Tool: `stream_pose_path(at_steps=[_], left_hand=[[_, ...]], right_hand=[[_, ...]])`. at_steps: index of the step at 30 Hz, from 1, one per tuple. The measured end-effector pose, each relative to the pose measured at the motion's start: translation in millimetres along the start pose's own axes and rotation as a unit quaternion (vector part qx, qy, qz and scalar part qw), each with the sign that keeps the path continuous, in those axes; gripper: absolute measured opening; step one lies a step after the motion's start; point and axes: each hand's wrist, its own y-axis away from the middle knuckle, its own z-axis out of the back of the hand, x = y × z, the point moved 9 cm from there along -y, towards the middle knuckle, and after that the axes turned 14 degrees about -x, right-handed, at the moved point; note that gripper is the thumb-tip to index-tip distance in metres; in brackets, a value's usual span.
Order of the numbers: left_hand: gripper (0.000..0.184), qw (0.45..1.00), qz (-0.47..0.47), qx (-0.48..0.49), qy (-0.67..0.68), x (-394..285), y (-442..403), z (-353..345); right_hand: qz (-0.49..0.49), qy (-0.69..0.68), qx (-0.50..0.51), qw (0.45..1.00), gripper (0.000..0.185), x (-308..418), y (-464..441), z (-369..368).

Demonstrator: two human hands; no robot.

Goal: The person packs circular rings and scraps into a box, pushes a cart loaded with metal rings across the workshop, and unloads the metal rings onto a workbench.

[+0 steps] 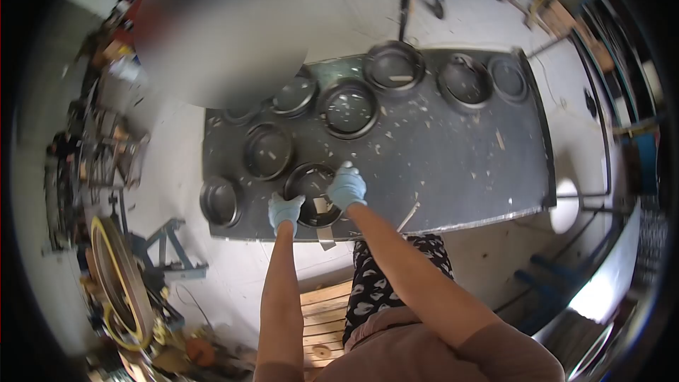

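Observation:
A black ring (309,168) lies near the front edge of the dark table, with pale scraps inside it. My left hand (286,211), in a light blue glove, is at the ring's left front rim, its fingers curled at the edge. On the right rim rests my right hand (346,186), also gloved, with its fingers round the edge. A pale strip (326,238) hangs over the table edge just in front of the ring. Another black ring (269,151) sits behind and to the left.
More black rings stand on the dark table (453,163), one at the left corner (220,201) and several along the back. Small scraps are scattered about. A wooden slatted platform (327,325) is below. A grey blur covers the upper left.

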Motion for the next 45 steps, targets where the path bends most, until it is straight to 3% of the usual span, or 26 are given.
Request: stream_pose_path(at_steps=[2, 3, 4, 6, 7, 9, 11, 13, 14, 17, 18, 20, 21, 22, 24, 26, 27, 30, 31, 34, 37, 41, 43, 45], left_hand=[[0.077, 0.997, -0.061, 0.015, 0.049, -8.7, -3.3, -7.7], [0.074, 0.997, -0.043, 0.047, 0.052, 22.5, -17.9, -48.6], [0.070, 0.992, -0.028, 0.082, 0.097, 8.9, -3.5, -35.8], [0.061, 0.972, 0.011, 0.150, 0.182, -24.3, 29.9, -6.4], [0.066, 0.982, -0.162, 0.047, 0.088, -33.4, 28.6, 0.1], [0.078, 0.965, -0.260, -0.014, -0.015, -48.1, 56.3, 10.6], [0.082, 0.949, -0.290, 0.023, -0.121, -73.9, 99.3, 19.1], [0.065, 0.899, -0.405, 0.052, -0.158, -132.2, 189.1, 69.4], [0.075, 0.878, -0.455, 0.044, -0.144, -142.5, 207.6, 59.9], [0.077, 0.822, -0.551, 0.061, -0.129, -178.9, 316.9, 71.7], [0.085, 0.825, -0.537, 0.151, -0.092, -178.4, 329.5, 31.8], [0.088, 0.775, -0.600, 0.198, -0.002, -194.3, 425.6, 32.1], [0.076, 0.740, -0.634, 0.221, 0.048, -196.5, 471.5, 22.6], [0.059, 0.695, -0.613, 0.358, 0.112, -196.2, 536.6, 35.7], [0.054, 0.615, -0.632, 0.461, 0.104, -176.7, 623.9, -23.0], [0.052, 0.558, -0.580, 0.567, 0.175, -144.8, 711.0, -95.6], [0.046, 0.556, -0.498, 0.657, 0.109, -115.8, 775.2, -52.8], [0.043, 0.528, -0.407, 0.744, -0.036, -28.2, 911.9, -52.4], [0.043, 0.520, -0.381, 0.762, -0.058, 0.7, 953.1, -49.2], [0.045, 0.452, -0.423, 0.773, -0.138, 82.7, 1055.6, -50.7], [0.043, 0.387, -0.441, 0.791, -0.176, 151.2, 1128.6, -74.7], [0.038, 0.425, -0.383, 0.790, -0.221, 170.2, 1155.2, -40.0], [0.037, 0.326, -0.444, 0.799, -0.242, 168.6, 1154.4, -28.3], [0.032, 0.262, -0.513, 0.780, -0.244, 159.8, 1125.0, -65.1]], right_hand=[[0.018, 0.034, -0.070, 0.997, 0.050, 8.2, -5.3, -7.4], [0.012, 0.053, -0.121, 0.991, 0.040, 3.8, -6.5, -7.4], [0.046, 0.084, -0.169, 0.981, 0.028, 5.9, -4.3, -0.2], [0.047, 0.083, -0.174, 0.980, 0.028, -9.5, -1.2, 1.4], [0.040, 0.050, -0.144, 0.988, 0.030, -21.6, 10.2, 11.3], [0.018, -0.047, -0.137, 0.989, 0.035, -57.5, 47.7, 39.2], [-0.018, -0.112, -0.164, 0.980, 0.036, -112.9, 79.1, 39.5], [-0.052, -0.140, -0.224, 0.963, 0.032, -164.8, 127.9, 72.8], [-0.083, -0.159, -0.227, 0.957, 0.031, -196.6, 148.8, 87.2], [-0.201, -0.196, -0.274, 0.920, 0.026, -283.2, 231.6, 126.6], [-0.237, -0.195, -0.336, 0.891, 0.024, -315.4, 265.2, 139.0], [-0.286, -0.180, -0.441, 0.831, 0.021, -378.7, 344.3, 160.3], [-0.299, -0.168, -0.485, 0.804, 0.021, -406.3, 389.7, 172.8], [-0.350, -0.165, -0.487, 0.783, 0.022, -437.8, 433.5, 176.2], [-0.438, -0.147, -0.495, 0.736, 0.023, -496.6, 521.1, 171.7], [-0.509, -0.136, -0.515, 0.676, 0.027, -547.0, 614.8, 155.8], [-0.540, -0.137, -0.525, 0.644, 0.029, -566.9, 661.1, 148.6], [-0.658, -0.128, -0.496, 0.552, 0.035, -617.6, 796.7, 116.2], [-0.685, -0.122, -0.495, 0.521, 0.035, -629.2, 837.8, 102.5], [-0.766, -0.163, -0.476, 0.400, 0.036, -644.4, 938.3, 66.9], [-0.808, -0.196, -0.441, 0.338, 0.036, -660.5, 1002.8, 38.7], [-0.835, -0.194, -0.435, 0.278, 0.035, -685.0, 1053.6, 0.3], [-0.838, -0.194, -0.456, 0.228, 0.035, -699.5, 1076.2, -10.4], [-0.858, -0.191, -0.426, 0.216, 0.034, -721.6, 1095.6, -4.3]])
